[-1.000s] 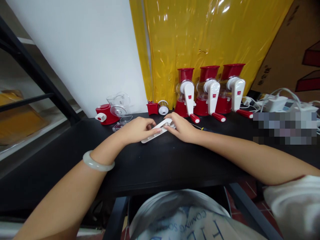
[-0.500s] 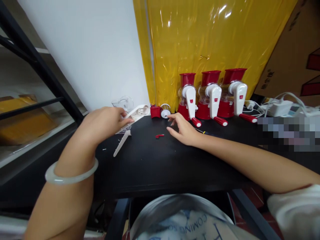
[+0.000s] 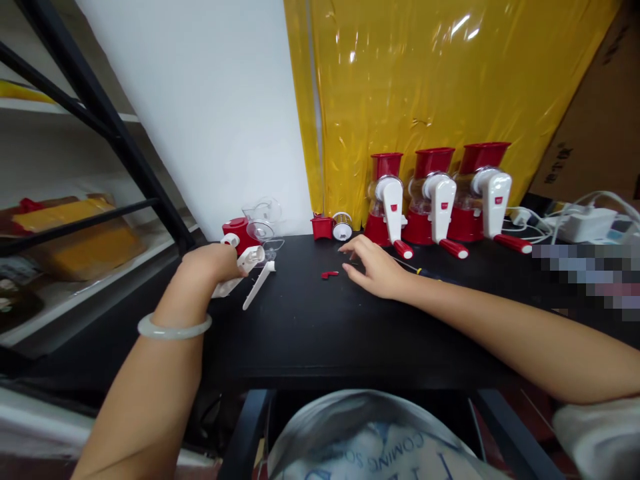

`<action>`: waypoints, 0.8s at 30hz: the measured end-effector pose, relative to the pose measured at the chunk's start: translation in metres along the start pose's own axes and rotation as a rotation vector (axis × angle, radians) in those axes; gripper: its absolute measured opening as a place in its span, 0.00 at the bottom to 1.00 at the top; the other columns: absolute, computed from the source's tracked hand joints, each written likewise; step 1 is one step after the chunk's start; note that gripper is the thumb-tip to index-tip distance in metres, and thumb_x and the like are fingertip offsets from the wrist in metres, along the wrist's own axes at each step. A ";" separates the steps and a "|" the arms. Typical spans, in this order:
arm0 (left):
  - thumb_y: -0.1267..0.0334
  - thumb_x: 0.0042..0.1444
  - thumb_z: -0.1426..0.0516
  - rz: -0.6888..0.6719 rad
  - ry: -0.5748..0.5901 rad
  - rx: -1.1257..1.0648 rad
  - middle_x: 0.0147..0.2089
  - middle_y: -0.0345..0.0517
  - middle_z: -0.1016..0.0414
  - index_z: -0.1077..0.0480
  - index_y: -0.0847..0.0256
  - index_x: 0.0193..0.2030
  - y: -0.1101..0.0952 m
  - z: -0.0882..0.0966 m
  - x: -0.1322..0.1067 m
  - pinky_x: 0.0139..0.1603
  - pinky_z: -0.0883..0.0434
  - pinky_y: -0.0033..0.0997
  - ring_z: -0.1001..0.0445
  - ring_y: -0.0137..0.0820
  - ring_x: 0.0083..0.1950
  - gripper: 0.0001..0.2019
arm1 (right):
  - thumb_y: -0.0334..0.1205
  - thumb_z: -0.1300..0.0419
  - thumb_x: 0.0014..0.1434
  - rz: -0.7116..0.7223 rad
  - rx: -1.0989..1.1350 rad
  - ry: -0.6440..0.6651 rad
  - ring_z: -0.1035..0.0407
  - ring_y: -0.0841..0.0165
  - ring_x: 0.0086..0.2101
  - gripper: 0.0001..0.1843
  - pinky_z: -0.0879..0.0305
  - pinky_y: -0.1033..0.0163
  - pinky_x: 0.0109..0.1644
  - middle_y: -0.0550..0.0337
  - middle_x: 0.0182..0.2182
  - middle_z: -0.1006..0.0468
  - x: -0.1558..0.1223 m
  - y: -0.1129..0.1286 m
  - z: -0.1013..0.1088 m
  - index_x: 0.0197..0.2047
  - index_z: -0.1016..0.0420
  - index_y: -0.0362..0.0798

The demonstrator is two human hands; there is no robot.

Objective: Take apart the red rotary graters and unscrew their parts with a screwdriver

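My left hand [image 3: 213, 265] is closed on a white plastic crank arm [image 3: 253, 257], low over the black table, with part of it hidden under the fingers. A slim white cover strip [image 3: 259, 285] lies just right of that hand. Behind it are a red grinder base [image 3: 240, 232] and clear plastic parts [image 3: 264, 217]. My right hand [image 3: 374, 270] rests near the tabletop with fingers apart and bent, holding nothing. To its left lies a small red piece [image 3: 329, 275]. A screwdriver [image 3: 423, 271] is partly hidden behind my right forearm.
Three red and white rotary graters [image 3: 435, 193] stand along the back right. A red plastic part [image 3: 323, 228] and a metal grating drum [image 3: 343, 227] sit left of them. White cables and adapters [image 3: 583, 223] lie at far right; shelving [image 3: 75, 247] stands left.
My left hand has lowered the crank arm toward the table and turned it, uncovering the red base behind. My right hand stays near the same spot; the view has shifted slightly.
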State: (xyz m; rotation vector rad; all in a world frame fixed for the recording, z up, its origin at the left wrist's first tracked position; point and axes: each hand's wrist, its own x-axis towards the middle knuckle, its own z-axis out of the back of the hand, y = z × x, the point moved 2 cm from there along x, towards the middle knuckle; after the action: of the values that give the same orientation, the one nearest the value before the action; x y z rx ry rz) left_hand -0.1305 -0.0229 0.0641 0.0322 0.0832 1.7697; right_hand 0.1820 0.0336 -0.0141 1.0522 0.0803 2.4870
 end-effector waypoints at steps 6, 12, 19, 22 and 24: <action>0.49 0.49 0.41 0.121 0.193 0.121 0.24 0.51 0.27 0.34 0.63 0.19 -0.017 0.000 -0.006 0.32 0.33 0.37 0.27 0.40 0.28 0.18 | 0.40 0.46 0.62 0.019 -0.024 0.031 0.31 0.61 0.40 0.13 0.33 0.51 0.46 0.50 0.45 0.29 -0.001 0.002 0.000 0.50 0.34 0.48; 0.53 0.43 0.40 0.127 0.253 0.066 0.26 0.56 0.24 0.32 0.62 0.16 -0.022 -0.006 -0.004 0.28 0.30 0.36 0.26 0.40 0.25 0.15 | 0.40 0.46 0.62 0.023 -0.035 0.046 0.31 0.60 0.43 0.13 0.34 0.51 0.47 0.50 0.45 0.29 -0.001 0.002 -0.001 0.50 0.34 0.48; 0.53 0.42 0.40 0.069 0.277 0.030 0.25 0.58 0.24 0.30 0.62 0.18 -0.019 -0.018 0.003 0.26 0.29 0.37 0.26 0.40 0.23 0.14 | 0.41 0.46 0.63 0.025 -0.034 0.059 0.31 0.60 0.43 0.12 0.34 0.51 0.46 0.51 0.45 0.29 -0.001 -0.001 -0.004 0.49 0.34 0.48; 0.48 0.44 0.41 0.064 0.304 -0.049 0.23 0.59 0.24 0.29 0.62 0.19 -0.014 -0.021 0.007 0.25 0.29 0.35 0.26 0.41 0.23 0.18 | 0.40 0.46 0.63 0.028 -0.039 0.061 0.31 0.60 0.44 0.12 0.34 0.51 0.47 0.50 0.45 0.29 -0.001 -0.001 -0.004 0.49 0.34 0.48; 0.43 0.46 0.43 0.061 0.306 -0.083 0.23 0.60 0.25 0.29 0.62 0.21 -0.013 -0.021 0.007 0.25 0.30 0.35 0.26 0.40 0.22 0.21 | 0.40 0.46 0.63 0.030 -0.040 0.061 0.31 0.60 0.44 0.12 0.34 0.51 0.47 0.50 0.45 0.29 -0.001 -0.001 -0.004 0.49 0.34 0.48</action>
State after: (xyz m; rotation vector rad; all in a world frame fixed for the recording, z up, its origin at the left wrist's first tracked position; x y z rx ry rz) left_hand -0.1209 -0.0144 0.0425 -0.2994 0.2316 1.8258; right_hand 0.1804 0.0343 -0.0181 0.9677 0.0337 2.5370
